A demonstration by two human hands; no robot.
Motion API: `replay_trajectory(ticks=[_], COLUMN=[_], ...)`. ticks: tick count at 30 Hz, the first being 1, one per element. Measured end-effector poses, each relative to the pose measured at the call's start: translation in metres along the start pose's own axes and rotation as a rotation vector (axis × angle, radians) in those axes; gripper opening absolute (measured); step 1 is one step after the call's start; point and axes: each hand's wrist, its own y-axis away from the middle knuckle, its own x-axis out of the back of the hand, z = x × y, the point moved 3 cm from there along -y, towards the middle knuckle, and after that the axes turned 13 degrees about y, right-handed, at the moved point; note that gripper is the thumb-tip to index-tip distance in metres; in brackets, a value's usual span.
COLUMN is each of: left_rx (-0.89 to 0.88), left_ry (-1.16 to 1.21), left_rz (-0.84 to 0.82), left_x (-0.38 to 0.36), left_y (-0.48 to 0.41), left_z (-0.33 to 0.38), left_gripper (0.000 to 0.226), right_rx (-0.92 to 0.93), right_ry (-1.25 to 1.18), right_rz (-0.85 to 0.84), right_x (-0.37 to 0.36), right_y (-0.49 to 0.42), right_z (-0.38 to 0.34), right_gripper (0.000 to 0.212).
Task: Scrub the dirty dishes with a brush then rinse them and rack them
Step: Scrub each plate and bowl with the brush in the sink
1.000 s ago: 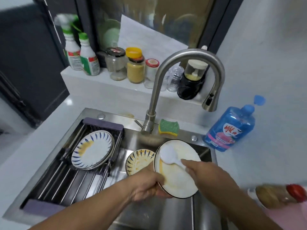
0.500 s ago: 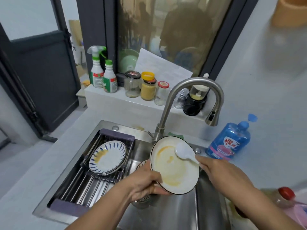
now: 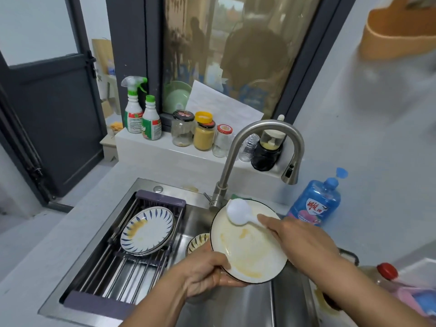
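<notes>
Over the steel sink (image 3: 250, 305), my left hand (image 3: 203, 270) grips the lower left rim of a white plate (image 3: 252, 251) with a dark edge and yellow smears. My right hand (image 3: 299, 237) holds the handle of a white brush (image 3: 238, 212), whose round head presses on the plate's upper left part. A blue-patterned plate (image 3: 148, 230) with a yellow stain lies on the roll-up rack (image 3: 122, 274) over the sink's left side. A patterned bowl (image 3: 197, 243) sits in the basin, partly hidden behind the white plate.
The curved tap (image 3: 262, 131) arches above the plate; no water runs. A blue soap bottle (image 3: 316, 201) stands at the right. Jars (image 3: 204, 135) and spray bottles (image 3: 134, 109) line the ledge behind. A red-capped bottle (image 3: 384, 272) lies at the right counter edge.
The brush head has swept from the plate's left to its upper right and back to the upper left. My head has tilted up, showing more of the window.
</notes>
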Motion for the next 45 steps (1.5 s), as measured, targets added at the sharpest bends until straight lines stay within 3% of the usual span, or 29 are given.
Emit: replay_trajectory(ticks=[2,6,9,14,19,23,30,35,39,42,45], left_rx=[-0.068,-0.21,-0.239,-0.263,-0.313,-0.261,-0.141,-0.133,-0.147,-0.243,-0.303], left_ry=[0.011,0.013,0.032,0.07,-0.036,-0.076,-0.057,-0.086,-0.112,-0.122,-0.099], left_rz=[0.05,0.118,0.134,0.21,0.174,0.178,0.079,-0.024,-0.03,0.002,0.034], left_x=[0.002,0.003,0.0,0.0,0.003,-0.003,-0.012,-0.006,-0.005,0.0,0.003], left_y=[-0.004,-0.011,-0.015,-0.018,-0.008,-0.001,0.008,0.017,0.017,0.016,0.014], left_z=[0.005,0.017,0.022,0.019,0.024,0.017,0.004,0.001,0.005,0.012,0.015], left_gripper=[0.064,0.053,0.051,0.069,0.05,0.048,0.049,0.05,0.063,0.067,0.066], right_rx=[-0.056,-0.088,0.006,0.069,-0.063,-0.167,0.034,0.113,-0.009,-0.104,-0.098], right_ry=[0.064,-0.045,-0.157,-0.319,-0.118,-0.041,-0.369,-0.195,0.002,0.082,-0.019], right_rz=[-0.009,-0.146,-0.212,-0.218,-0.181,0.0,-0.013,-0.036,0.072,0.037,-0.024], right_x=[0.004,-0.005,-0.021,-0.026,-0.024,-0.011,-0.01,0.007,0.018,0.014,0.002], right_y=[0.002,0.019,0.031,0.033,0.036,0.02,0.012,0.02,0.021,0.027,0.038], right_z=[0.01,0.022,0.004,-0.022,0.009,0.014,-0.022,-0.018,-0.009,0.0,0.002], right_gripper=[0.054,0.02,0.026,0.029,0.033,0.048,0.04,0.04,0.056,0.07,0.047])
